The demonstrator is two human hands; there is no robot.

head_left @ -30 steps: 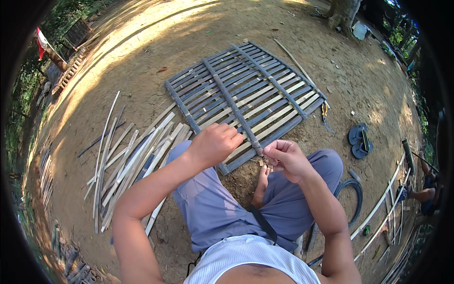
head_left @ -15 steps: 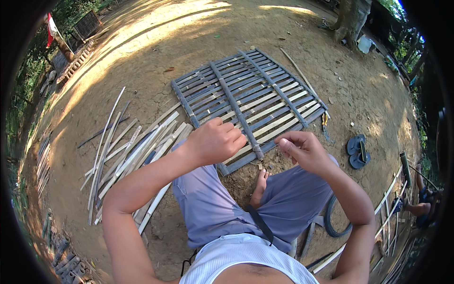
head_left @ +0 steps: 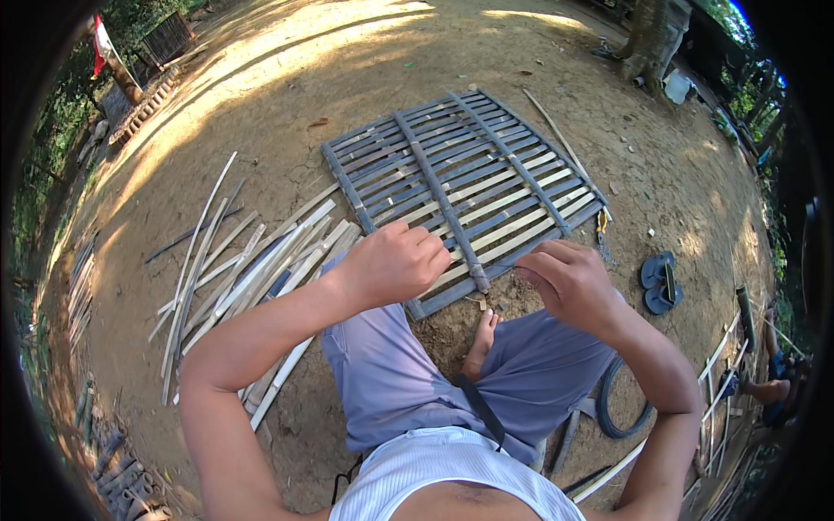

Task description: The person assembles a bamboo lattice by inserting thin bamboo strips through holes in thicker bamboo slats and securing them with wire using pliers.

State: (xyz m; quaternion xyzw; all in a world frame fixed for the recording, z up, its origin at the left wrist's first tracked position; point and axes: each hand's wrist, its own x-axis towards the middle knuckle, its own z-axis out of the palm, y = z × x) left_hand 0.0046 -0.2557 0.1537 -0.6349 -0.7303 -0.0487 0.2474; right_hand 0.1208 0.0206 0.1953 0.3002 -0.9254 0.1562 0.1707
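Observation:
My left hand [head_left: 401,266] is curled closed above the near edge of a slatted bamboo panel [head_left: 434,179]. Across from it, my right hand [head_left: 569,283] has thumb and fingers drawn together in a pinch. Whatever either hand may hold is too thin or hidden to make out. The panel lies flat on the ground, its dark and pale slats crossed by long dark bars. One bar's end sticks out toward my bare foot [head_left: 480,340], with a small pale tie beneath it.
Loose bamboo strips [head_left: 252,286] lie piled at the left. Right of the panel are orange-handled pliers [head_left: 601,223] and dark flip-flops [head_left: 662,283]. A dark wire coil [head_left: 611,424] rests by my right knee. Another person's leg [head_left: 769,391] shows at the far right; a tree trunk [head_left: 653,39] stands behind.
My right hand has turned its back more upward and moved slightly right, widening the gap between the hands. My left hand stays closed in nearly the same place. The view has shifted a little.

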